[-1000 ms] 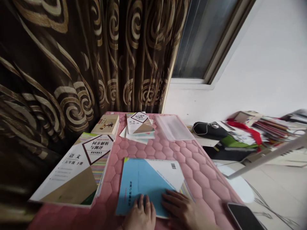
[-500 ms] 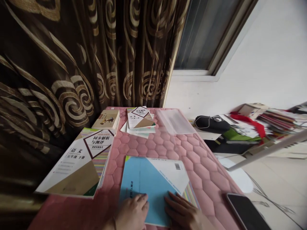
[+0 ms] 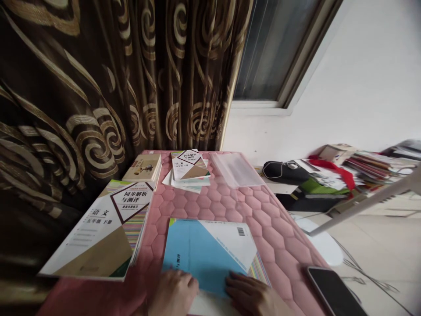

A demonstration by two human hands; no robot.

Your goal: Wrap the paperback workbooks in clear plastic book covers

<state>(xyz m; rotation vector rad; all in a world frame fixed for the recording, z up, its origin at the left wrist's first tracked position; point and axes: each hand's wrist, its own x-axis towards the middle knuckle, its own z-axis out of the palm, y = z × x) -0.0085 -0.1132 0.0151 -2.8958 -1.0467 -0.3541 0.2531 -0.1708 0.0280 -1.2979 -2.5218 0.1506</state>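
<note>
A blue and white book (image 3: 210,250) lies on the pink padded surface in front of me, its barcode at the far right corner. My left hand (image 3: 177,292) is on its near left part, with bent fingers smeared by motion. On the near right part rests my right hand (image 3: 251,292), its fingers stretched over the blue cover. Between the hands a pale strip (image 3: 210,305) shows below the blue; I cannot tell whether it is a page or a wrapper. A large white and brown workbook (image 3: 98,237) lies to the left of my left hand.
Behind the workbook is a small stack of tan books (image 3: 143,167). A smaller workbook (image 3: 189,166) lies on loose papers, beside a translucent plastic sheet (image 3: 235,169). A phone (image 3: 335,289) lies at the right edge. Papers and a black pouch (image 3: 284,171) sit beyond.
The view has shifted slightly. Both hands have moved a little toward me, and the pale strip now shows at the book's near edge between them.
</note>
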